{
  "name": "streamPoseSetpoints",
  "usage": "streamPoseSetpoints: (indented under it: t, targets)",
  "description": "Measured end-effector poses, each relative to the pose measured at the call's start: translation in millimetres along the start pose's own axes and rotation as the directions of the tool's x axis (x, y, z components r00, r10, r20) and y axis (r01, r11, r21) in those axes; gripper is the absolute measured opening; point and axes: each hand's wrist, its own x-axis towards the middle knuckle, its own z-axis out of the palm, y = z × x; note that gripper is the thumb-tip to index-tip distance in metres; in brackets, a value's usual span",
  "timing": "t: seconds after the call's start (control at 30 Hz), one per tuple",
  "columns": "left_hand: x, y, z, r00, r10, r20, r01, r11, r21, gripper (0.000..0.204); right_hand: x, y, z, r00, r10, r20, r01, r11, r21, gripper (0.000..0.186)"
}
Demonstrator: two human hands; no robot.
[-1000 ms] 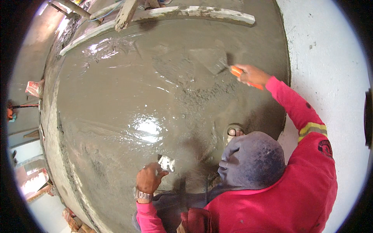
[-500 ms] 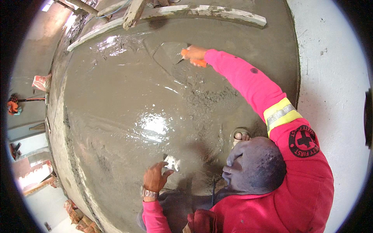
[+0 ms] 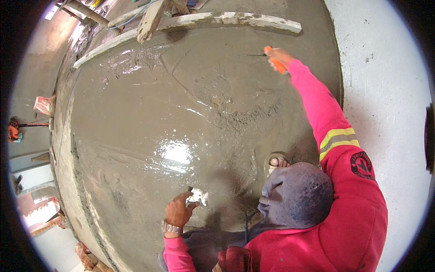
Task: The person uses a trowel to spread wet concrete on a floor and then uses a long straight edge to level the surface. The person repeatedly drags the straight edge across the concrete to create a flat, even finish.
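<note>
Our left hand [image 3: 178, 211] curls, thumb apart, just left of a whitish piece [image 3: 199, 197]; if it grips this, we cannot tell. Wet mortar [image 3: 136, 109] lies between our hands. Farther forward, our right hand [image 3: 283, 57] firmly wraps an orange handle [image 3: 279, 67], slanting rightward toward us.

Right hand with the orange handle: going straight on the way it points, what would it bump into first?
Probably the pale wooden board across the wet grey surface: the right hand points up and left toward it, though one view leaves the hand's height unclear.
</note>
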Motion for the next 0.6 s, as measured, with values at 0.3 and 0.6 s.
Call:
streamPoseSetpoints:
  t: [0.3, 0.6]
  targets:
    - [-5, 9, -5, 1.000, -0.009, 0.002, 0.009, 0.999, 0.040, 0.040, -55, 31, -49, 0.988, 0.022, -0.152, -0.009, 0.996, 0.086, 0.024]
    - [-2, 3, 0, 1.000, -0.008, 0.007, 0.008, 1.000, 0.009, 0.040, -78, 58, -85, 0.981, 0.027, -0.193, 0.011, 0.981, 0.192, 0.024]
